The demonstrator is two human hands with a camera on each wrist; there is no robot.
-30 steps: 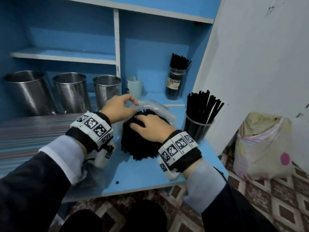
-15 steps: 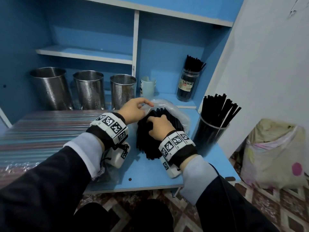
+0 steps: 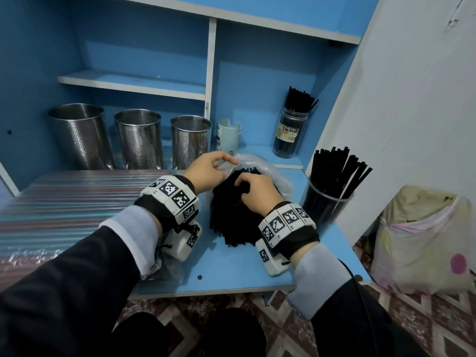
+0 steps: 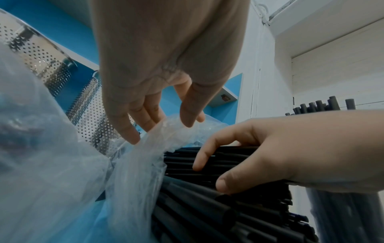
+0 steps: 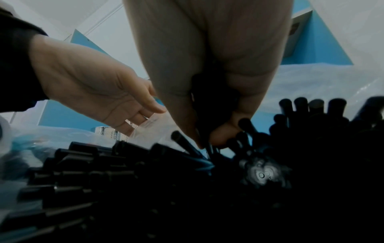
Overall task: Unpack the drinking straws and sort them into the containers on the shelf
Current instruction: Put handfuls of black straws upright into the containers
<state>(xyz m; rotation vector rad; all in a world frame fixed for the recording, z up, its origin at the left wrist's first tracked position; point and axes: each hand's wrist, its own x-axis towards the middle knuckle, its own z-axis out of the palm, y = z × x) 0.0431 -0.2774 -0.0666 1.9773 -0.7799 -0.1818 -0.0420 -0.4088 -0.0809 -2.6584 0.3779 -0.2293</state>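
Peeling a clear crinkled plastic bag (image 3: 268,171) off our heap of black plastic drinking straws (image 3: 231,217) on the blue wooden shelf (image 3: 231,274).
Our left hand (image 3: 206,171) pinches the bag's edge; our right hand (image 3: 257,194), fingers curled, grips several straws.

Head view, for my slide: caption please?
Left hand pinches the plastic bag while right hand grips black straws.

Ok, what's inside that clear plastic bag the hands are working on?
A thick bundle of black straws lies in the clear plastic bag, near ends sticking out. The right hand grips some; the left hand pinches the film. The bundle's underside and far ends are hidden.
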